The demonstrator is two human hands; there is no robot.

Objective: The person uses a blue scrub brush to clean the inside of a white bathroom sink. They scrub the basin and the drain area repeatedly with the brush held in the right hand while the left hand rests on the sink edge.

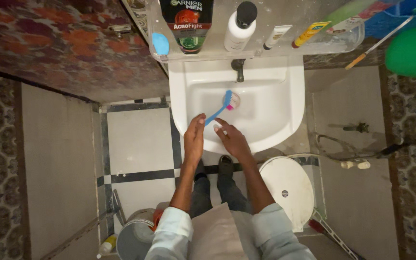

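Head view, blue brush (219, 110), bristles toward drain

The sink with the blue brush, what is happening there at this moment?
A person stands at a white sink and holds a blue brush in the left hand. Its head, with pink bristles, lies in the basin near the drain. The right hand rests at the front rim of the sink, close to the handle. Above the tap, a shelf carries bottles and tubes. A round white lid is on the floor side, at the right.
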